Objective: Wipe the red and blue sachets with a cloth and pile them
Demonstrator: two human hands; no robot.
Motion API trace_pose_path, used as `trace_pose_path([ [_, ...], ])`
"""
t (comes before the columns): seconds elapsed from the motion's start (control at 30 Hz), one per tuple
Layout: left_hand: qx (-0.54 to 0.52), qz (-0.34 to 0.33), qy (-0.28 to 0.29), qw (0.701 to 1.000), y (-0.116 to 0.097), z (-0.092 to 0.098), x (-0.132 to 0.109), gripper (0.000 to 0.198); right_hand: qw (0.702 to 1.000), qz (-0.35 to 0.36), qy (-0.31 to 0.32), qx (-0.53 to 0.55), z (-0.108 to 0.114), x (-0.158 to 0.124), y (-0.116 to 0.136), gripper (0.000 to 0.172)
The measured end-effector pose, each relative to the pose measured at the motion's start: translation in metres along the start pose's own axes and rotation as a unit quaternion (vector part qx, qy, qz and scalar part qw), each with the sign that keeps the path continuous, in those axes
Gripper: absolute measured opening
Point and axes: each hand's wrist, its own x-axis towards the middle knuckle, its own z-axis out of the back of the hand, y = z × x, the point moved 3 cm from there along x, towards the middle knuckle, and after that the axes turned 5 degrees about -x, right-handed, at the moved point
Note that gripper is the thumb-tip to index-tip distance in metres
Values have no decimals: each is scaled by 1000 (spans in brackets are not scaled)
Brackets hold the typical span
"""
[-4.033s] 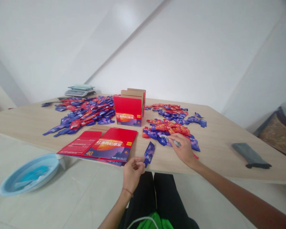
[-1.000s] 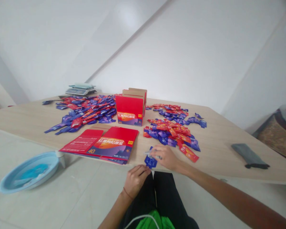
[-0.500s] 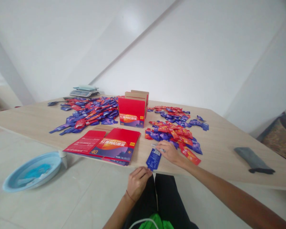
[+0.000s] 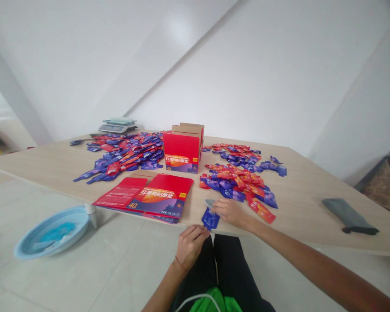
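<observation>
A blue pouch (image 4: pixel 210 219) lies flat at the table's front edge, with white print on it. My left hand (image 4: pixel 191 245) is closed, pinching the pouch's near end between thumb and fingertips. Over the far part of the same pouch rests my right hand (image 4: pixel 229 211), its fingers curled together on a small greyish-white piece (image 4: pixel 209 202), whose kind I cannot make out. That hand hides part of the pouch. Just beyond it is a pile of red and blue pouches (image 4: pixel 238 180), with one red pouch (image 4: pixel 261 211) lying near my right wrist.
Flat red and purple cartons (image 4: pixel 160 195) lie stacked at left, before an upright open box (image 4: pixel 182 151). A larger pouch heap (image 4: pixel 126 151) and a scale (image 4: pixel 117 125) stand behind. A grey case (image 4: pixel 349 215) lies right; a blue basin (image 4: pixel 53 232) is left of the table.
My right hand has moved slightly down along the pouch with the greyish-white piece, covering more of it. My left hand keeps its pinch. The view has shifted slightly.
</observation>
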Motion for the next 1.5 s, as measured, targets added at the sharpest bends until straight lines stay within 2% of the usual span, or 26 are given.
trace_pose_path([
  [0.13, 8, -5, -11, 1000, 0, -1, 0, 19, 999, -28, 21, -26, 3, -1, -23, 25],
  [0.2, 12, -2, -11, 1000, -3, 1, 1, 20, 998, -62, -21, -22, 9, -1, -25, 24],
  [0.3, 1, 25, -22, 999, -10, 4, 6, 21, 984, -117, -134, 8, 30, 1, -22, 25],
  [0.37, -34, 89, -64, 993, -12, 8, 10, 20, 970, -140, -195, 28, 46, 4, -17, 26],
  [0.47, -96, 228, -145, 958, -8, 13, 16, 19, 961, -149, -229, 50, 68, 10, -10, 25],
  [0.53, -105, 272, -145, 946, -4, 14, 21, 21, 959, -150, -235, 56, 75, 13, -7, 25],
  [0.6, -52, 243, -106, 963, -2, 16, 26, 17, 961, -140, -234, 53, 78, 14, -4, 25],
  [0.67, 40, 174, -66, 982, -4, 18, 31, 12, 967, -117, -224, 43, 76, 14, -1, 25],
  [0.77, 125, 85, -37, 988, -6, 21, 31, 11, 977, -82, -194, 26, 70, 14, 4, 27],
  [0.93, 48, 14, 0, 999, -2, 14, 20, 18, 990, -49, -129, 26, 48, 19, 21, 25],
  [1.07, 13, 12, -10, 1000, 5, 8, 10, 24, 999, 27, -14, 24, 3, 14, 38, 20],
  [1.17, 9, 19, -20, 1000, 8, 4, 6, 24, 998, 47, 52, 0, -23, 7, 28, 21],
  [1.23, 10, 20, -31, 999, 9, 3, 4, 24, 999, 4, 52, -10, -25, 6, 9, 23],
  [1.33, 9, 20, -44, 999, 9, 2, 4, 25, 998, -57, 28, -15, -13, 13, -14, 24],
  [1.4, 7, 21, -45, 999, 9, 1, 3, 24, 997, -71, -1, -6, -3, 17, -13, 24],
  [1.5, 6, 20, -46, 999, 9, 1, 3, 23, 998, -50, -41, 22, 0, 16, 9, 24],
])
